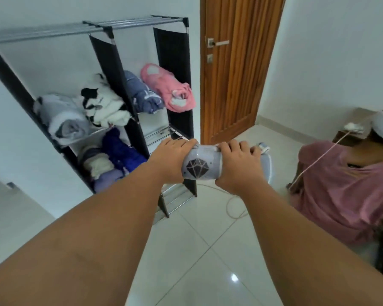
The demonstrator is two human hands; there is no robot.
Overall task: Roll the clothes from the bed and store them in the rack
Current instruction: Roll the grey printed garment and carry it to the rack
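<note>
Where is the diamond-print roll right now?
Centre of the head view, the diamond-print roll is gripped between left hand and right hand, in front of the rack.

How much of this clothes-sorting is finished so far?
Several rolls already sit in the rack, including a pink roll and a grey roll. The left hand and right hand grip a diamond-print roll, not yet shelved. The bed is out of view, so what remains is unknown.

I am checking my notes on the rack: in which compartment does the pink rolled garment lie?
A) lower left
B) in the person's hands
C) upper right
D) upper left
C: the pink roll lies in the upper right compartment of the rack, beside a blue-grey roll; the left hand and right hand grip a pale roll instead.
</note>
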